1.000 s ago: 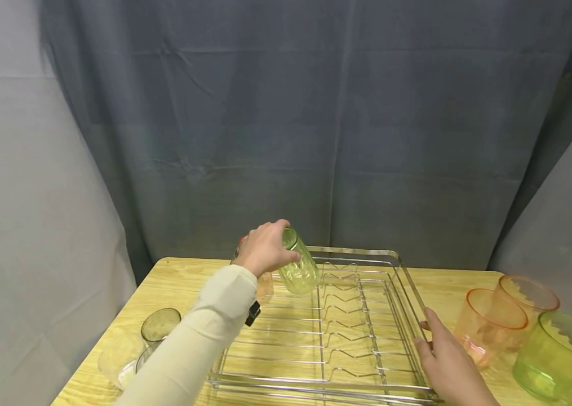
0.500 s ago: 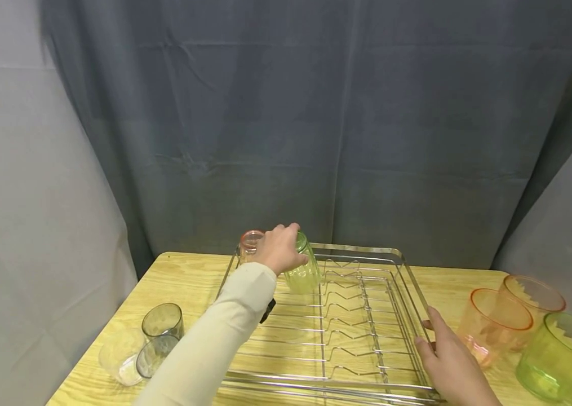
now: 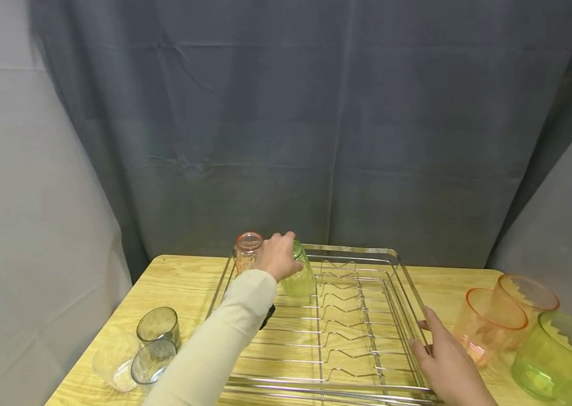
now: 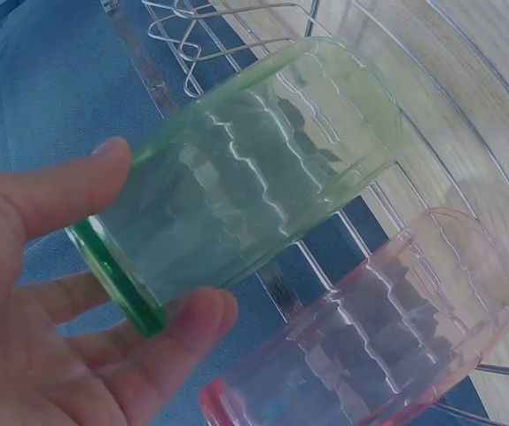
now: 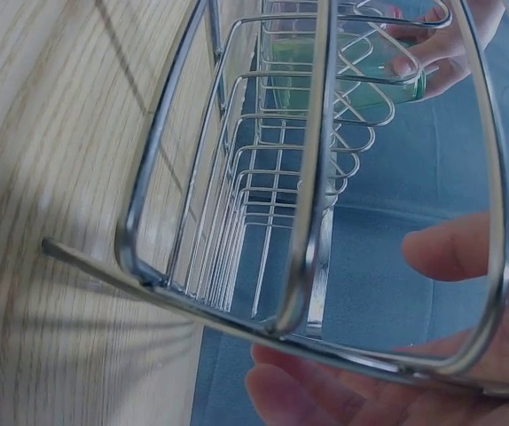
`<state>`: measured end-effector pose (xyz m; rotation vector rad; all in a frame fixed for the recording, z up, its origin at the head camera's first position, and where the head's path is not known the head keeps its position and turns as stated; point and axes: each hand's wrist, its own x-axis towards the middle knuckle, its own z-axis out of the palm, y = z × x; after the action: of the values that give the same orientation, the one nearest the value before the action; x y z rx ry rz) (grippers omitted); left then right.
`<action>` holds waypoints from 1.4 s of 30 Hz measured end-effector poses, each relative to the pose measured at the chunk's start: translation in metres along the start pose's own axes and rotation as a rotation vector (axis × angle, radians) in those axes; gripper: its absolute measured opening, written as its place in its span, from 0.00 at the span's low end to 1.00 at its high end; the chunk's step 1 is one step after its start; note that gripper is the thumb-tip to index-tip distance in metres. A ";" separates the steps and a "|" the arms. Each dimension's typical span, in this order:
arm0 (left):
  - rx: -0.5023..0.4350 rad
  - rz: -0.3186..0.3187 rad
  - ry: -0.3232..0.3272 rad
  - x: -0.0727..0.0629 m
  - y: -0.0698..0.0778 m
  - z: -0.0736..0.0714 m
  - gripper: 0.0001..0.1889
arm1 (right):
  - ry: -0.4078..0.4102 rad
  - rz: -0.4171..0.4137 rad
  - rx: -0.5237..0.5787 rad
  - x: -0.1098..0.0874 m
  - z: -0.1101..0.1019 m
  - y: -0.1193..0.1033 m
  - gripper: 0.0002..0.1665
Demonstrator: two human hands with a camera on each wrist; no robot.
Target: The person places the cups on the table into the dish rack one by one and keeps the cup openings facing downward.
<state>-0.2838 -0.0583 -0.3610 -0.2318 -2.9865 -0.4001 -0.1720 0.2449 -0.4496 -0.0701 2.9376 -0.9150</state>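
My left hand (image 3: 278,256) holds a green tumbler (image 3: 300,279) by its base. The tumbler is mouth down over the back left of a wire dish rack (image 3: 349,384). In the left wrist view, thumb and fingers pinch the darker green base (image 4: 117,275). Beside it on the left, an orange-pink tumbler (image 3: 247,256) stands mouth down in the rack's back left corner. Whether the green tumbler bears on the wires cannot be told. My right hand (image 3: 450,358) grips the rack's right rail near the front, thumb inside and fingers outside.
Two smoky tumblers (image 3: 158,326) and a clear one (image 3: 115,366) are on the wooden table (image 3: 184,276) left of the rack. Orange cups (image 3: 491,324) and green cups (image 3: 551,355) stand to the right. A grey curtain (image 3: 265,141) hangs behind.
My left hand has brought the green tumbler slightly right and lower and turned it more upright. The orange-pink tumbler has come into clearer view. My right hand stays on the rail.
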 end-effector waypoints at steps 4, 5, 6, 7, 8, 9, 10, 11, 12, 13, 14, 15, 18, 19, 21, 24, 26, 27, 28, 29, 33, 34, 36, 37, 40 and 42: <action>0.029 0.001 0.016 0.003 0.001 0.003 0.35 | -0.004 0.000 0.003 -0.001 0.000 0.000 0.48; 0.036 0.002 0.018 0.003 0.001 0.004 0.35 | -0.007 0.002 0.003 -0.002 -0.001 0.000 0.48; 0.041 0.001 0.018 0.004 0.002 0.004 0.35 | -0.008 0.003 0.003 -0.002 -0.001 -0.001 0.49; 0.041 -0.003 0.017 0.004 0.002 0.005 0.35 | -0.007 0.003 0.003 -0.002 -0.001 -0.001 0.49; 0.040 -0.008 0.016 0.005 0.002 0.005 0.35 | -0.008 0.003 0.005 -0.002 -0.001 -0.001 0.49; 0.037 -0.013 0.017 0.005 0.002 0.005 0.36 | -0.008 0.003 0.008 -0.002 -0.001 -0.002 0.49; 0.032 -0.018 0.018 0.005 0.002 0.005 0.36 | -0.006 0.001 0.010 -0.002 -0.001 -0.002 0.49; 0.028 -0.024 0.018 0.006 0.002 0.006 0.36 | -0.005 0.000 0.010 -0.002 -0.001 -0.002 0.49; 0.024 -0.030 0.015 0.006 0.002 0.006 0.37 | -0.004 -0.001 0.013 -0.003 -0.001 -0.002 0.49; 0.024 -0.034 0.011 0.007 0.002 0.006 0.37 | -0.004 0.000 0.017 -0.003 -0.001 -0.003 0.49; 0.029 -0.036 0.009 0.007 0.002 0.007 0.37 | -0.006 0.001 0.020 -0.003 -0.001 -0.003 0.49; 0.039 -0.037 0.006 0.008 0.001 0.007 0.37 | -0.008 0.001 0.022 -0.003 -0.001 -0.003 0.50; 0.068 -0.037 0.002 0.009 0.001 0.010 0.36 | -0.010 0.004 0.020 -0.003 0.000 -0.004 0.50; 0.076 -0.040 0.004 0.010 0.000 0.011 0.36 | -0.012 0.004 0.017 -0.003 0.000 -0.004 0.50; 0.080 -0.047 0.017 0.010 0.000 0.012 0.36 | -0.012 0.002 0.010 -0.004 0.000 -0.005 0.50; 0.069 -0.058 0.026 0.011 -0.001 0.014 0.36 | -0.020 0.008 0.008 -0.003 0.000 -0.006 0.50; 0.057 -0.060 0.033 0.011 -0.001 0.014 0.36 | -0.028 0.016 0.012 -0.003 0.000 -0.006 0.50; 0.049 -0.061 0.033 0.011 -0.001 0.015 0.36 | -0.033 0.020 0.015 -0.003 -0.001 -0.006 0.50; 0.040 -0.065 0.035 0.011 -0.001 0.015 0.35 | -0.035 0.022 0.018 -0.003 0.000 -0.006 0.50; 0.028 -0.071 0.038 0.010 -0.001 0.015 0.35 | -0.038 0.022 0.020 -0.003 0.000 -0.006 0.50; -0.010 -0.094 0.054 0.008 0.001 0.016 0.33 | -0.042 0.020 0.020 -0.003 0.000 -0.005 0.51; -0.016 -0.093 0.062 0.007 0.001 0.015 0.32 | -0.041 0.021 0.017 -0.003 0.000 -0.005 0.51; -0.025 -0.079 0.076 0.005 0.002 0.013 0.32 | -0.040 0.026 0.019 -0.002 0.000 -0.004 0.51; -0.030 -0.067 0.083 0.004 0.003 0.011 0.31 | -0.042 0.031 0.020 -0.002 0.000 -0.004 0.51; -0.044 -0.038 0.113 -0.005 0.003 0.003 0.30 | -0.050 0.029 0.029 0.000 0.002 -0.005 0.51; -0.044 -0.023 0.132 -0.014 0.002 -0.005 0.30 | -0.062 0.025 0.039 0.001 0.003 -0.006 0.51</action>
<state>-0.2691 -0.0597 -0.3571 -0.1687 -2.8558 -0.4650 -0.1725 0.2383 -0.4483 -0.0585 2.8558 -0.9484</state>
